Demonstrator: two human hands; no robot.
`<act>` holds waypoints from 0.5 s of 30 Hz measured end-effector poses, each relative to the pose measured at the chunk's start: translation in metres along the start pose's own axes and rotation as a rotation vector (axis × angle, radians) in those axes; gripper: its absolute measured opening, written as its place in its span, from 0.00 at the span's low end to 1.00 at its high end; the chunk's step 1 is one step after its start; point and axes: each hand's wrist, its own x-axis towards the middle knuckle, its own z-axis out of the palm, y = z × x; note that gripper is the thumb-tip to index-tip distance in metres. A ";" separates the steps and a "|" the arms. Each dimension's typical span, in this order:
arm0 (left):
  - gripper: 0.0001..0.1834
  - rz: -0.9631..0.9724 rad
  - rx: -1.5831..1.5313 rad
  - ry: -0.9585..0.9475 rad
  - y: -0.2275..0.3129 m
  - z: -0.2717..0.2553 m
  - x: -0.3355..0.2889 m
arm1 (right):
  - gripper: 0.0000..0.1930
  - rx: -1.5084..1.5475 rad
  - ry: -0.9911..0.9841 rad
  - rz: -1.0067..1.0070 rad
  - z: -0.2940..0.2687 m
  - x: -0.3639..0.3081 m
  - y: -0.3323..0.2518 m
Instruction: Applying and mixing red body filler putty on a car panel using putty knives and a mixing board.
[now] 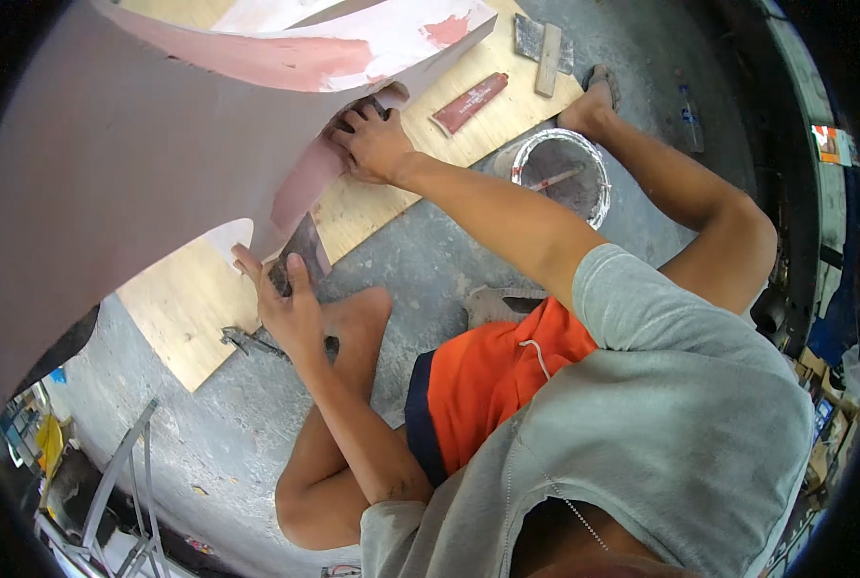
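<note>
A large curved car-body-like panel (150,144), grey with pink and white patches, fills the upper left. My right hand (377,146) presses against its pinkish edge, fingers bent over a dark, flat piece that looks like sandpaper, mostly hidden under them. Lower down, my left hand (290,303) grips the panel's lower corner, thumb on one side and fingers on the other, by a dark patch. Right of my right hand, a dark red tube (469,103) lies on a plywood board (367,214). A bucket (603,197) of murky water with a stick in it stands beside the board.
A wooden block (548,60) rests over a dark grey sheet (529,39) at the board's far end. A clamp-like metal tool (247,340) lies by my foot. A metal frame (141,462) stands lower left. A plastic bottle (690,118) is at far right.
</note>
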 end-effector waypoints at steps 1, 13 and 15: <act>0.43 0.002 0.004 -0.004 0.000 0.001 -0.001 | 0.25 -0.003 -0.023 0.008 0.004 0.002 0.003; 0.46 0.035 0.063 -0.029 0.006 0.006 -0.002 | 0.23 -0.020 0.069 -0.003 0.018 0.021 0.006; 0.45 0.040 0.062 -0.033 0.004 0.007 -0.001 | 0.23 0.000 0.036 -0.014 0.014 0.015 0.006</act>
